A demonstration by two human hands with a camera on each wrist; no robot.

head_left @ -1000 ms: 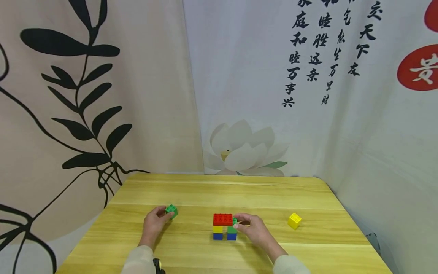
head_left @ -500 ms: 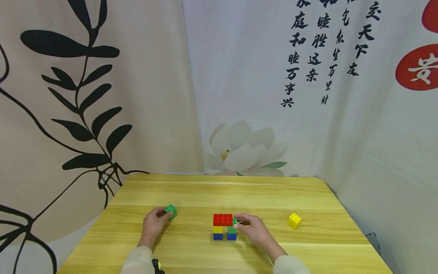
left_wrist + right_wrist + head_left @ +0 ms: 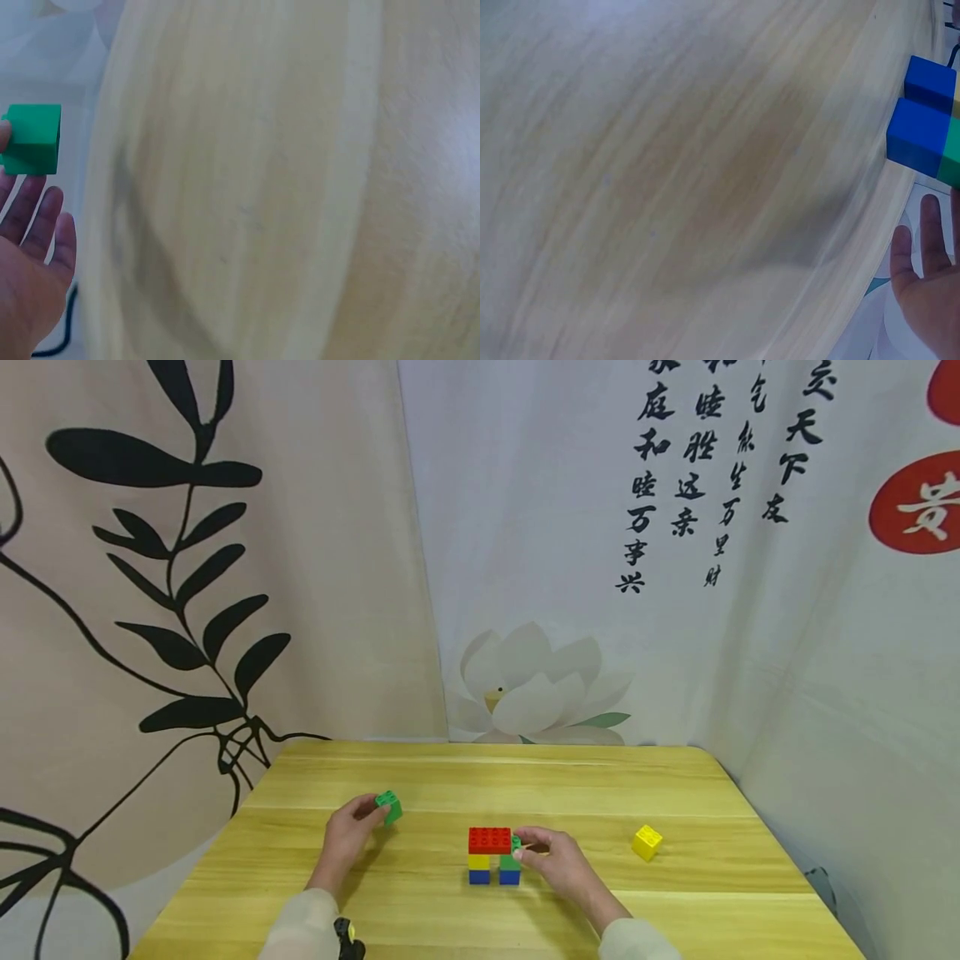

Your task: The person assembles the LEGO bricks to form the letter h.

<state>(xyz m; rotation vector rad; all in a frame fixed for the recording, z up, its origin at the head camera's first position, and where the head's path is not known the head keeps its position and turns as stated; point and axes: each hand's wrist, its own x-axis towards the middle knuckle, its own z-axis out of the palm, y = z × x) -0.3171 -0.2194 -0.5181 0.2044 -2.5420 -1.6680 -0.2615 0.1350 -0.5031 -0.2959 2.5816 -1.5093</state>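
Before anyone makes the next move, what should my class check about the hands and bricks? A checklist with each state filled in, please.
1. Left hand grips its loose green brick: ok.
2. Right hand pinches the upper green brick at the right end of the red brick: ok.
3. Red brick spans the yellow support and green support: ok.
4. Red brick's top studs uncovered: ok.
5. Upper green brick fully pressed down: cannot tell; fingers partly cover it.
6. Loose yellow brick joined on: not ok; it lies apart on the table.
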